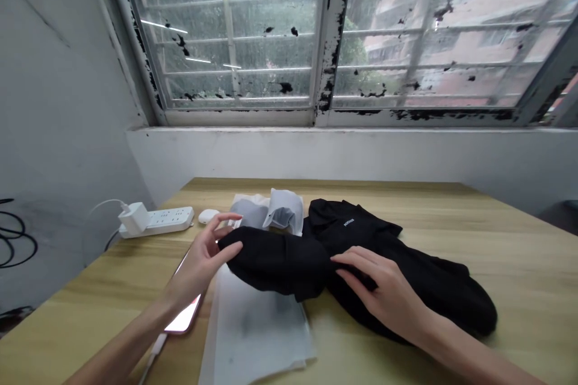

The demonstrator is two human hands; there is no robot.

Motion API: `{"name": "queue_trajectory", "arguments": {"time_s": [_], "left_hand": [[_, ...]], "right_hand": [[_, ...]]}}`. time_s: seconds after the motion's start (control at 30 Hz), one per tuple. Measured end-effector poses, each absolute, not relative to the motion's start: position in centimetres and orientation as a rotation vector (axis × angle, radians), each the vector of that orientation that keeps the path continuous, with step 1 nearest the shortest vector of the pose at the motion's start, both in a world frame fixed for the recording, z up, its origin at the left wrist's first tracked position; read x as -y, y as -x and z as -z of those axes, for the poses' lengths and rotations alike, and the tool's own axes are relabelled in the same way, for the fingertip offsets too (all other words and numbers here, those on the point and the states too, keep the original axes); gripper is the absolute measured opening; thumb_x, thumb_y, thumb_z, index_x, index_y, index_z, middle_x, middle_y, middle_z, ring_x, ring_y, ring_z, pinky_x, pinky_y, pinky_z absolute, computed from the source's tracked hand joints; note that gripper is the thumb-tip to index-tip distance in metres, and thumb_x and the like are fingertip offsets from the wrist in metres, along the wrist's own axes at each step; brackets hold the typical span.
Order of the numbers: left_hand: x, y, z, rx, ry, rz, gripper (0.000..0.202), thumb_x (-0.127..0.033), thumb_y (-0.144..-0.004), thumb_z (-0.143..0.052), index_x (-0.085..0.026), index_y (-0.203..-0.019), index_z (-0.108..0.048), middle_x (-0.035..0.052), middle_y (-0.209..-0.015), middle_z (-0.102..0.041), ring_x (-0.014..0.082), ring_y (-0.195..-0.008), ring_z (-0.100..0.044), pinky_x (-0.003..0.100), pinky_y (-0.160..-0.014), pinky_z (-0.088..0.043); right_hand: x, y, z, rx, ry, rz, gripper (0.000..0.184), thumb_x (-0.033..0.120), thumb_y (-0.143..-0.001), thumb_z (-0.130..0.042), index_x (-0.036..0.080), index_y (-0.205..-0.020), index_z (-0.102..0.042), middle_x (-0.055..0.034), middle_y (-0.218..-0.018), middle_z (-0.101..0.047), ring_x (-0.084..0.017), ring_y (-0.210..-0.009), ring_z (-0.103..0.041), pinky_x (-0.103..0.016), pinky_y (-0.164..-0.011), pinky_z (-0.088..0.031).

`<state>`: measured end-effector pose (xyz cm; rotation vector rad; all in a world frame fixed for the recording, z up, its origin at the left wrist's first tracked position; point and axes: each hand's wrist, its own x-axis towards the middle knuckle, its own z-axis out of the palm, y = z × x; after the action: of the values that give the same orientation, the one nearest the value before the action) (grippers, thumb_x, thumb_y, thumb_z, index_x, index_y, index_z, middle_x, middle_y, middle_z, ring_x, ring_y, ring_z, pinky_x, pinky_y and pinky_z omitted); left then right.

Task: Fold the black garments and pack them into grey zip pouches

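Note:
A black garment [361, 264] lies crumpled across the middle of a wooden table [519, 264]. My left hand [203, 261] grips the left end of a folded black part of it, thumb and fingers closed on the fabric. Over the garment's middle, my right hand [383, 295] lies with fingers stretched out, pressing the cloth. A thin white bag or sheet [257, 331] lies flat under the garment's left end, toward me. Behind the garment sits a bundle of grey cloth in white wrapping [275, 210].
A white power strip [158, 219] with a plugged charger sits at the table's far left, a small white case [208, 215] beside it. A pink phone [185, 316] on a cable lies under my left forearm. A wall and a window stand behind the table.

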<state>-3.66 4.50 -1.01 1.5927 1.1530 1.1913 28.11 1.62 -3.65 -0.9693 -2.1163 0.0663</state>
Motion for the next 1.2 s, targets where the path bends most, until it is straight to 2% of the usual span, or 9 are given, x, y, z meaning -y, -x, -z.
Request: {"name": "queue_trajectory", "arguments": {"time_s": [0.1, 0.27, 0.43, 0.6, 0.83, 0.9, 1.0, 1.1, 1.2], "left_hand": [[-4.6, 3.8, 1.1, -1.227, -1.632, -1.306, 0.038, -0.044, -0.083, -0.069, -0.024, -0.114, -0.059, 0.003, -0.096, -0.069, 0.0211, -0.087, -0.066, 0.029, -0.072, -0.05], [-4.7, 3.7, 1.4, -1.334, -1.713, -1.14, 0.03, -0.04, -0.082, -0.065, -0.024, -0.107, -0.059, -0.0036, -0.078, -0.063, 0.0134, -0.056, -0.057, 0.023, -0.051, -0.043], [-4.3, 3.3, 1.0, -1.351, -1.803, -1.1, 0.028, -0.036, -0.08, -0.063, -0.023, -0.104, -0.059, -0.0038, -0.075, -0.063, 0.0146, -0.061, -0.06, 0.023, -0.055, -0.046], [-4.5, 3.4, 1.1, -1.32, -1.688, -1.081, 0.038, -0.027, -0.07, -0.062, -0.024, -0.108, -0.057, -0.005, -0.077, -0.061, 0.0113, -0.054, -0.055, 0.021, -0.049, -0.042], [-4.1, 3.6, -0.2, -1.099, -1.471, -1.263, 0.043, -0.032, -0.073, -0.074, -0.023, -0.113, -0.061, 0.002, -0.095, -0.068, 0.015, -0.068, -0.063, 0.026, -0.061, -0.052], [-3.7, 3.4, -1.0, -1.063, -1.396, -1.403, 0.043, -0.032, -0.072, -0.078, -0.022, -0.11, -0.062, 0.0026, -0.092, -0.07, 0.0179, -0.077, -0.066, 0.027, -0.067, -0.052], [-3.4, 3.0, -2.0, -1.061, -1.295, -1.483, 0.044, -0.031, -0.068, -0.082, -0.02, -0.106, -0.062, 0.0021, -0.084, -0.071, 0.0186, -0.074, -0.067, 0.028, -0.066, -0.05], [-3.6, 1.9, -2.5, -1.084, -1.263, -1.391, 0.046, -0.035, -0.066, -0.083, -0.02, -0.103, -0.061, 0.0019, -0.082, -0.073, 0.0202, -0.075, -0.069, 0.029, -0.068, -0.051], [-4.0, 0.3, -2.9, -1.074, -1.353, -1.239, 0.046, -0.038, -0.068, -0.083, -0.021, -0.103, -0.059, 0.0011, -0.083, -0.074, 0.0203, -0.079, -0.069, 0.03, -0.071, -0.051]], "right_hand": [[-1.3, -27.7, 3.7, 2.058, 0.974, -0.119, 0.02, 0.021, -0.097, -0.052, 0.024, -0.102, -0.071, -0.0058, -0.084, -0.075, -0.021, -0.073, -0.072, -0.032, -0.066, -0.06], [-1.3, -27.2, 4.3, 2.197, 0.954, -0.038, 0.019, 0.016, -0.093, -0.055, 0.02, -0.103, -0.072, -0.0059, -0.082, -0.077, -0.022, -0.071, -0.07, -0.034, -0.064, -0.059], [-1.1, -27.5, 3.7, 2.341, 1.005, 0.046, 0.021, 0.016, -0.08, -0.066, 0.019, -0.1, -0.072, -0.0073, -0.086, -0.076, -0.025, -0.077, -0.068, -0.038, -0.07, -0.058], [-1.3, -28.0, 3.4, 2.373, 1.017, 0.031, 0.027, 0.006, -0.077, -0.059, 0.023, -0.096, -0.07, -0.0048, -0.085, -0.075, -0.022, -0.075, -0.068, -0.035, -0.069, -0.057], [-1.2, -27.4, 3.6, 2.065, 0.938, -0.111, 0.023, 0.009, -0.086, -0.05, 0.024, -0.095, -0.066, -0.0047, -0.083, -0.074, -0.02, -0.073, -0.071, -0.03, -0.065, -0.057], [-0.7, -26.9, 3.4, 2.106, 0.893, -0.149, 0.02, 0.013, -0.085, -0.055, 0.024, -0.098, -0.067, -0.0056, -0.085, -0.075, -0.021, -0.074, -0.07, -0.032, -0.069, -0.057], [-0.2, -26.3, 3.5, 2.234, 0.845, -0.226, 0.019, 0.019, -0.083, -0.063, 0.022, -0.102, -0.068, -0.0065, -0.089, -0.077, -0.023, -0.078, -0.07, -0.038, -0.079, -0.056], [-0.4, -26.2, 3.9, 2.095, 0.915, -0.387, 0.012, 0.025, -0.089, -0.06, 0.021, -0.095, -0.069, -0.0057, -0.084, -0.075, -0.021, -0.074, -0.069, -0.034, -0.072, -0.056], [-1.1, -26.5, 4.2, 1.854, 1.033, -0.578, 0.022, 0.036, -0.096, -0.056, 0.021, -0.086, -0.069, -0.0042, -0.075, -0.073, -0.019, -0.067, -0.067, -0.03, -0.063, -0.055]]}}
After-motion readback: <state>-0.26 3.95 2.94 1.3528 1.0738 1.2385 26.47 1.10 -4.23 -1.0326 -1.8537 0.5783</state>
